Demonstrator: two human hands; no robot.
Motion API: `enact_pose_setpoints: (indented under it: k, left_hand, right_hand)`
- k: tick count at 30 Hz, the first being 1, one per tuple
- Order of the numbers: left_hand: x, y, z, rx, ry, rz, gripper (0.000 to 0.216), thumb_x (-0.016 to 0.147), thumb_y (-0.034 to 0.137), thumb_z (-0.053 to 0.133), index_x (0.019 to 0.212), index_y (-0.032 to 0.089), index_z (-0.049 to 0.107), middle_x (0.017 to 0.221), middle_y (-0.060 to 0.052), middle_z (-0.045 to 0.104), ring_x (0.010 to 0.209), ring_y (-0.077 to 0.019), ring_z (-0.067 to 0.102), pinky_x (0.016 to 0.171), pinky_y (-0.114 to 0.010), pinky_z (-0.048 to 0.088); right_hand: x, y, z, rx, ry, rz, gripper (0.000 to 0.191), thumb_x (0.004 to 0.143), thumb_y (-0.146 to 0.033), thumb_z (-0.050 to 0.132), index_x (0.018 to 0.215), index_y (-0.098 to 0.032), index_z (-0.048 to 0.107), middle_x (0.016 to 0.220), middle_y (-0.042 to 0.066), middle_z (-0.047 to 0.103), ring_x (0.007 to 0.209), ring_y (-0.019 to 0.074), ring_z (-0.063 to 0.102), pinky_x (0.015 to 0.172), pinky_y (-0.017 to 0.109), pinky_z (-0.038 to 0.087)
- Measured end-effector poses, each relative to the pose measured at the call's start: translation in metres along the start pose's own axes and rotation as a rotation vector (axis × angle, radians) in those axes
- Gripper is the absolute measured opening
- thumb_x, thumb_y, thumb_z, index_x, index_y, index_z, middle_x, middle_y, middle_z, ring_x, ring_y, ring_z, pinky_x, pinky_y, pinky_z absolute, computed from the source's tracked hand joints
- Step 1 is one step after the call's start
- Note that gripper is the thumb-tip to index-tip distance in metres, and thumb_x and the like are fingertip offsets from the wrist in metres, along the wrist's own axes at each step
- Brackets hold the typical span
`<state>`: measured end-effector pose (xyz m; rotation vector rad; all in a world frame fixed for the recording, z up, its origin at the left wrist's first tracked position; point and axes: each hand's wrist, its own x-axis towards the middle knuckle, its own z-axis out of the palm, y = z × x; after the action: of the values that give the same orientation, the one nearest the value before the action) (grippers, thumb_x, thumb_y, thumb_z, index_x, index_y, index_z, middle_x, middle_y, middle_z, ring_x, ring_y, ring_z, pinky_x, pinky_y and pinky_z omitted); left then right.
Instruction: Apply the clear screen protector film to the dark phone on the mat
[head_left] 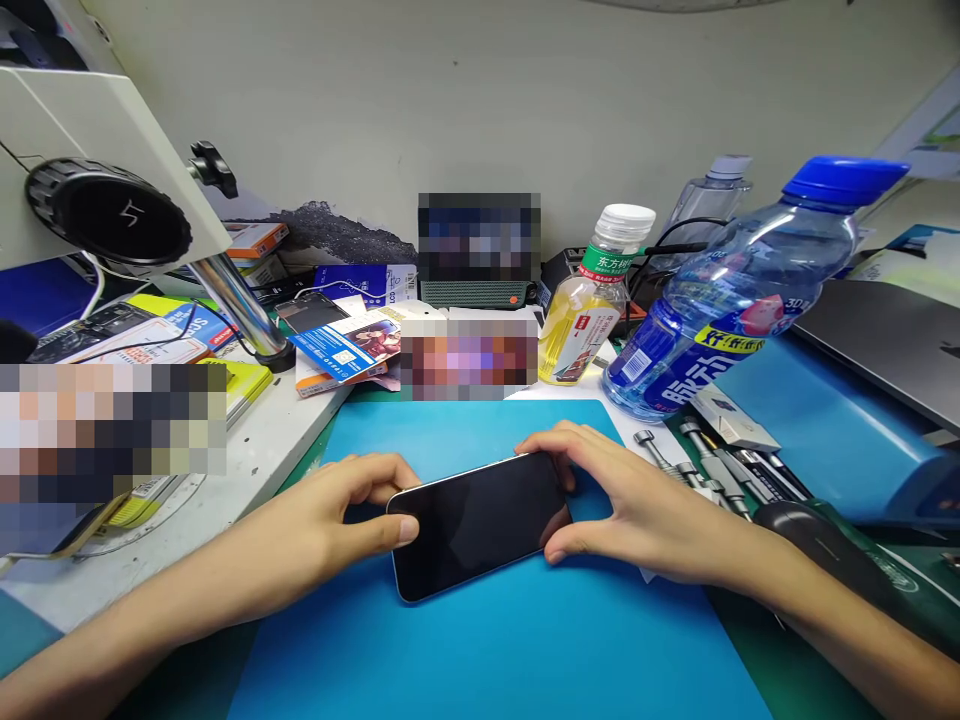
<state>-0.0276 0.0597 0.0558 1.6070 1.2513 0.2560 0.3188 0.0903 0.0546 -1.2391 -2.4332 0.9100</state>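
A smartphone with a dark, glossy screen is held sideways above the blue mat, its face turned up toward me. My left hand grips its left end, the thumb on the screen's edge and the fingers curled behind. At the other end, my right hand has its fingers over the top corner and its thumb by the lower corner. The phone's right end slants higher than its left. The back of the phone is hidden.
A metal post carries a microscope-like head with a black knob at left. Behind the mat stand a yellow drink bottle and a large blue-capped bottle. Screwdrivers and a black mouse-like object lie at right.
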Motion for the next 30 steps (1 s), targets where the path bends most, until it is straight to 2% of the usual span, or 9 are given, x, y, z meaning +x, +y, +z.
enact_pose_setpoints:
  k: [7, 10, 12, 14, 16, 19, 22, 26, 30]
  left_hand:
    - [0.003, 0.0, 0.004, -0.011, 0.007, 0.02, 0.039, 0.101, 0.063, 0.071, 0.102, 0.024, 0.068, 0.098, 0.001, 0.071, 0.093, -0.0228, 0.062, 0.082, -0.032, 0.045]
    - [0.003, -0.002, 0.004, -0.05, 0.011, 0.028, 0.043, 0.099, 0.066, 0.074, 0.1, 0.023, 0.068, 0.094, 0.001, 0.072, 0.09, -0.022, 0.063, 0.081, -0.031, 0.045]
    - [0.004, -0.003, 0.005, -0.066, 0.019, 0.035, 0.044, 0.098, 0.066, 0.075, 0.099, 0.023, 0.068, 0.092, 0.002, 0.072, 0.089, -0.0216, 0.063, 0.079, -0.031, 0.044]
    - [0.004, -0.002, 0.005, -0.079, 0.024, 0.036, 0.044, 0.098, 0.065, 0.076, 0.099, 0.022, 0.068, 0.09, 0.002, 0.073, 0.087, -0.0213, 0.063, 0.077, -0.031, 0.043]
    - [0.004, 0.0, 0.006, -0.084, 0.027, 0.038, 0.043, 0.097, 0.065, 0.075, 0.098, 0.022, 0.069, 0.088, 0.002, 0.072, 0.085, -0.0211, 0.062, 0.076, -0.031, 0.043]
    - [0.004, 0.002, 0.008, -0.062, 0.039, 0.043, 0.044, 0.098, 0.066, 0.071, 0.097, 0.022, 0.07, 0.087, 0.001, 0.07, 0.083, -0.0214, 0.06, 0.075, -0.032, 0.042]
    - [0.005, 0.0, 0.011, -0.049, 0.061, 0.046, 0.051, 0.102, 0.073, 0.063, 0.1, 0.023, 0.071, 0.092, -0.001, 0.071, 0.09, -0.0247, 0.062, 0.079, -0.033, 0.044]
    - [0.005, -0.005, 0.014, 0.002, 0.079, 0.083, 0.052, 0.107, 0.075, 0.057, 0.108, 0.025, 0.074, 0.107, -0.002, 0.076, 0.105, -0.0282, 0.066, 0.091, -0.035, 0.046]
    - [0.005, -0.005, 0.016, 0.065, 0.107, 0.118, 0.051, 0.11, 0.073, 0.053, 0.11, 0.027, 0.076, 0.11, -0.001, 0.079, 0.105, -0.0276, 0.067, 0.092, -0.034, 0.046]
  right_hand:
    - [-0.001, -0.001, 0.0, -0.059, 0.017, -0.045, 0.071, 0.088, -0.065, 0.09, 0.146, -0.031, 0.069, 0.132, 0.009, 0.076, 0.121, 0.0359, 0.075, 0.101, 0.049, 0.065]
    - [-0.004, 0.001, 0.001, -0.152, 0.03, -0.113, 0.082, 0.09, -0.07, 0.087, 0.158, -0.031, 0.063, 0.146, 0.013, 0.073, 0.131, 0.0382, 0.073, 0.106, 0.051, 0.065]
    - [-0.006, 0.001, 0.005, -0.256, 0.089, -0.222, 0.091, 0.093, -0.071, 0.085, 0.167, -0.03, 0.054, 0.157, 0.016, 0.067, 0.141, 0.0383, 0.069, 0.113, 0.052, 0.063]
    - [-0.008, -0.002, 0.01, -0.376, 0.183, -0.398, 0.089, 0.1, -0.071, 0.077, 0.173, -0.028, 0.047, 0.166, 0.017, 0.062, 0.153, 0.0353, 0.06, 0.126, 0.051, 0.054]
    - [-0.009, -0.007, 0.015, -0.473, 0.247, -0.581, 0.081, 0.107, -0.07, 0.066, 0.172, -0.024, 0.048, 0.169, 0.015, 0.061, 0.163, 0.0294, 0.05, 0.139, 0.048, 0.038]
    - [-0.009, -0.017, 0.019, -0.564, 0.225, -0.73, 0.074, 0.112, -0.069, 0.059, 0.168, -0.02, 0.055, 0.17, 0.008, 0.063, 0.171, 0.0224, 0.038, 0.147, 0.043, 0.015]
    - [-0.007, -0.023, 0.022, -0.603, 0.176, -0.753, 0.072, 0.112, -0.068, 0.06, 0.166, -0.021, 0.058, 0.174, 0.004, 0.059, 0.173, 0.0215, 0.034, 0.148, 0.046, 0.007]
    - [-0.003, -0.025, 0.028, -0.617, 0.111, -0.736, 0.079, 0.109, -0.073, 0.062, 0.168, -0.021, 0.056, 0.182, 0.004, 0.044, 0.175, 0.0252, 0.029, 0.147, 0.049, -0.001]
    - [0.0, -0.025, 0.031, -0.607, 0.094, -0.717, 0.081, 0.109, -0.074, 0.06, 0.17, -0.022, 0.054, 0.185, 0.003, 0.035, 0.177, 0.0269, 0.022, 0.145, 0.051, -0.005]
